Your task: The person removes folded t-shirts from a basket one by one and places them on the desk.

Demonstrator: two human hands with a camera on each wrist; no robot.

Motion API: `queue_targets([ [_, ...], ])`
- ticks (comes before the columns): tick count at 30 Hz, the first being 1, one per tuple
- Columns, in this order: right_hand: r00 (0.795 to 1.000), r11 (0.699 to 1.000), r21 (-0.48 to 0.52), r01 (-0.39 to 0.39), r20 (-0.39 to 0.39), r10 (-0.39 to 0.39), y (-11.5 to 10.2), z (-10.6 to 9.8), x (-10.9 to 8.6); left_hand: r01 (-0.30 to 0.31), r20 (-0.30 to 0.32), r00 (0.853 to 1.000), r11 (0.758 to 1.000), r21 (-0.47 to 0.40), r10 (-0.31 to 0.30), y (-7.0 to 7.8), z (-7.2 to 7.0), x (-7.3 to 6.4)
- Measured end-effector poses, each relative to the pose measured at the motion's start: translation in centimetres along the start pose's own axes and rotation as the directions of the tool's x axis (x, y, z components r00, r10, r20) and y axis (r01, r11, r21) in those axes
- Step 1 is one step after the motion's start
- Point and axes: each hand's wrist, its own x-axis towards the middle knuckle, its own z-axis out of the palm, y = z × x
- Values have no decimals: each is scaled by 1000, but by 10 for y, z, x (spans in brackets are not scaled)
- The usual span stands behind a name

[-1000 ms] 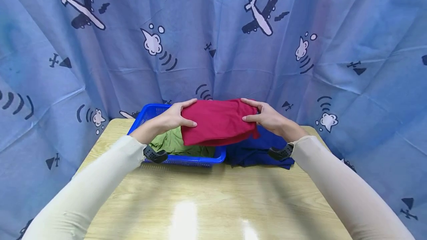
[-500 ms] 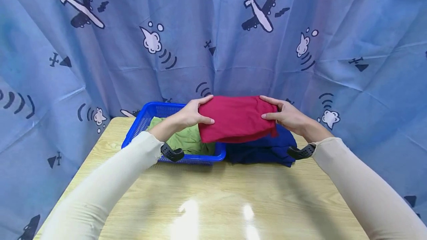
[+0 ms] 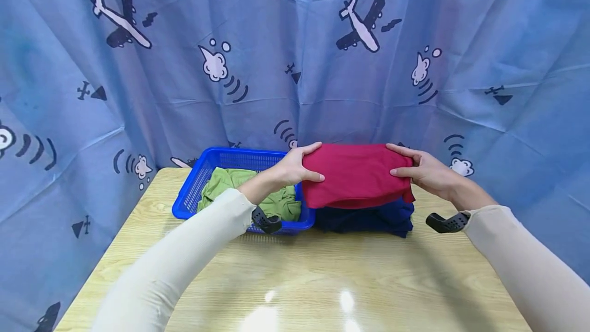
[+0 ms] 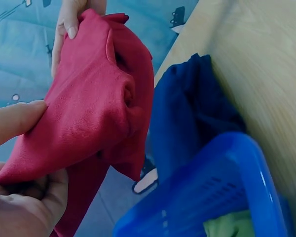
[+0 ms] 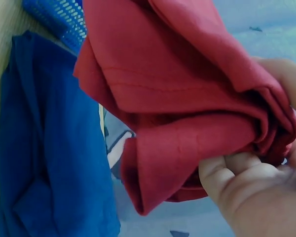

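A folded red garment [image 3: 357,175] is held in the air between both hands. My left hand [image 3: 295,167] pinches its left end, thumb on the near face and fingers behind and under. At the right end my right hand [image 3: 426,173] grips it the same way. Layered folds and a stitched hem of the red garment [image 5: 177,94] show in the right wrist view. Below and behind it, a dark blue garment [image 3: 369,219] lies on the table, partly hidden by the red one. Green cloth [image 3: 276,201] lies crumpled in the blue basket [image 3: 198,188], left of the red garment.
The wooden table [image 3: 295,275] extends toward me in front of the basket. A blue curtain [image 3: 258,65] with airplane prints hangs behind the table's back edge. The basket's right wall stands close beside the dark blue garment.
Both hands have carried the red garment to the right, from partly over the basket to above the dark blue garment. More of the basket and green cloth now shows.
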Motion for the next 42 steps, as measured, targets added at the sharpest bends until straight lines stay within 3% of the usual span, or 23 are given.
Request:
queue_targets([
  [8, 1000, 998, 56, 12, 19, -13, 10, -16, -7, 11, -10, 1000, 1000, 5, -11, 1, 19, 8],
  [18, 1000, 999, 49, 15, 10, -16, 32, -39, -27, -9, 14, 1000, 1000, 3, 9, 6, 48, 20],
  [26, 1000, 1000, 30, 7, 4, -7, 51, -60, -48, 26, 60, 998, 996, -83, -21, 12, 76, 25],
  [35, 1000, 998, 58, -19, 9, 19, 70, -79, -72, 54, 119, 992, 985, -166, -35, 9, 104, 32],
  [42, 998, 994, 106, -25, 67, 17, 80, -87, -80, 82, 115, 991, 980, -182, -62, 5, 117, 35],
])
